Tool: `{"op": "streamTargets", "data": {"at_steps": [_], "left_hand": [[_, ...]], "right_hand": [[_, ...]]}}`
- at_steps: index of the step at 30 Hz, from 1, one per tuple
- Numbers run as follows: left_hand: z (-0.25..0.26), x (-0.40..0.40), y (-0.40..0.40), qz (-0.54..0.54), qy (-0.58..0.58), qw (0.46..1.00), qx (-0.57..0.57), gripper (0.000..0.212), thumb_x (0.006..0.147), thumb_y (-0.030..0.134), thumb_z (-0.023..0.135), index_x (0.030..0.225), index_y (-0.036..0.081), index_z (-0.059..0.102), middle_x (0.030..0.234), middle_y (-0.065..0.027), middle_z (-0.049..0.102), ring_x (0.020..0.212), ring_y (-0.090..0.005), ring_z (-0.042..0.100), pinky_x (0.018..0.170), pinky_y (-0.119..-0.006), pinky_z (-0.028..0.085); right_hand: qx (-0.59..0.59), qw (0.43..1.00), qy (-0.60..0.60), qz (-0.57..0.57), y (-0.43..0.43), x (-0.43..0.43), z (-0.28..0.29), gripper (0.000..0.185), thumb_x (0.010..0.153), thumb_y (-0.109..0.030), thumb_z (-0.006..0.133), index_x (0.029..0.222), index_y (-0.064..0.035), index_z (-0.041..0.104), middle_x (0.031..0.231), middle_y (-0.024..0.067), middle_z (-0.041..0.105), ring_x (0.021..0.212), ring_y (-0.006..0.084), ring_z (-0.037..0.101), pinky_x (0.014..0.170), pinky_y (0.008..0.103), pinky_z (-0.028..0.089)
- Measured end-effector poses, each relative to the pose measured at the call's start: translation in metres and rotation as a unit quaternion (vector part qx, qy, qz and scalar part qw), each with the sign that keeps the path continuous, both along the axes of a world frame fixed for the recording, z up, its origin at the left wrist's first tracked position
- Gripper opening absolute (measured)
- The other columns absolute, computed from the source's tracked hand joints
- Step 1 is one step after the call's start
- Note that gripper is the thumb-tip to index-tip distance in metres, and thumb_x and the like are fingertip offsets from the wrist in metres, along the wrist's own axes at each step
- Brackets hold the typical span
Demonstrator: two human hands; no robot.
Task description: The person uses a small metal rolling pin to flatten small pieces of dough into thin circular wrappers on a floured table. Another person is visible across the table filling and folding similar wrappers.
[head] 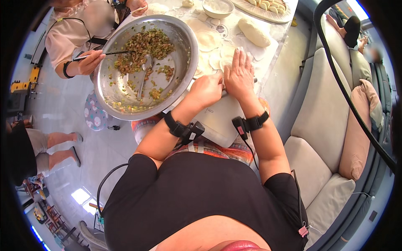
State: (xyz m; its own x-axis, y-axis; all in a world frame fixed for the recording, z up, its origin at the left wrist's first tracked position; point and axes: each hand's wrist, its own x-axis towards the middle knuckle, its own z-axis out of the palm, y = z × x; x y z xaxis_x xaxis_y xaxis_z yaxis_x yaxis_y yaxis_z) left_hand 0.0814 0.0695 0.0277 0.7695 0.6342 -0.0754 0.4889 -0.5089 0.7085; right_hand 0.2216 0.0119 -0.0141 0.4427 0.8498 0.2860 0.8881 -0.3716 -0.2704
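My left hand (207, 89) is curled at the table's near edge, its fingertips beside my right palm; what they touch is mostly hidden. My right hand (240, 73) lies flat with straight fingers over a thin rod, probably a rolling pin, whose dark end (257, 80) shows past the palm. Just beyond both hands, round dough wrappers (209, 39) overlap on a floury mat (267, 59). A thick dough log (254, 32) lies farther off. Left of my hands stands a large steel bowl (190, 62) of chopped filling (154, 42), with a metal spoon (142, 84) in it.
Across the bowl, another person's hand (91, 62) holds chopsticks (117, 52) in the filling. A small bowl of flour (218, 8) and a tray (267, 15) of dumplings stand at the far side. A grey sofa (317, 109) is at the right, a patterned stool (95, 111) at the left.
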Motion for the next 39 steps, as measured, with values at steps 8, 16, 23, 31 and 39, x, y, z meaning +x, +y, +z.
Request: {"op": "streamTargets", "data": {"at_steps": [8,16,23,31,39], "left_hand": [[-0.011,-0.013,0.010,-0.030,-0.066,0.994,-0.079,0.017,0.082,0.011,0.068,0.091,-0.002,0.063,0.084,-0.0199,0.067,0.082,-0.0338,0.067,0.076,-0.040,0.053],[-0.019,0.004,0.002,-0.009,-0.038,0.996,0.074,0.015,0.086,0.012,0.065,0.090,-0.002,0.063,0.092,-0.0223,0.065,0.091,-0.0384,0.063,0.082,-0.047,0.049],[-0.008,-0.014,0.009,-0.069,-0.033,0.990,-0.121,0.017,0.087,0.013,0.064,0.095,-0.002,0.061,0.087,-0.0222,0.062,0.088,-0.0397,0.062,0.081,-0.047,0.048],[-0.025,-0.004,0.003,-0.049,-0.065,0.993,0.090,0.017,0.086,0.014,0.066,0.094,-0.001,0.061,0.087,-0.0207,0.067,0.085,-0.0392,0.065,0.078,-0.047,0.050],[-0.010,-0.015,0.011,-0.090,-0.019,0.994,-0.057,0.017,0.088,0.014,0.064,0.096,-0.001,0.061,0.085,-0.0210,0.067,0.082,-0.0377,0.065,0.076,-0.041,0.051]], "right_hand": [[-0.087,0.995,-0.007,0.050,-0.059,0.001,0.001,0.066,0.096,-0.034,0.048,0.151,-0.0007,0.032,0.156,0.0220,0.034,0.141,0.0447,0.033,0.113,0.0539,0.026],[-0.014,0.999,0.024,0.038,0.003,0.001,0.000,0.066,0.098,-0.034,0.043,0.152,-0.0001,0.027,0.157,0.0230,0.031,0.145,0.0413,0.029,0.119,0.0493,0.022],[-0.071,0.997,0.008,0.036,-0.059,-0.004,0.007,0.068,0.094,-0.030,0.050,0.151,0.0011,0.030,0.153,0.0258,0.036,0.141,0.0421,0.036,0.115,0.0507,0.027],[-0.042,0.997,0.036,0.049,-0.022,-0.001,0.004,0.068,0.096,-0.033,0.047,0.151,0.0026,0.028,0.156,0.0247,0.032,0.144,0.0406,0.030,0.117,0.0488,0.023],[-0.031,0.999,0.021,0.021,-0.031,-0.002,0.001,0.068,0.094,-0.032,0.049,0.148,0.0048,0.032,0.152,0.0268,0.037,0.141,0.0419,0.034,0.115,0.0500,0.026]]}}
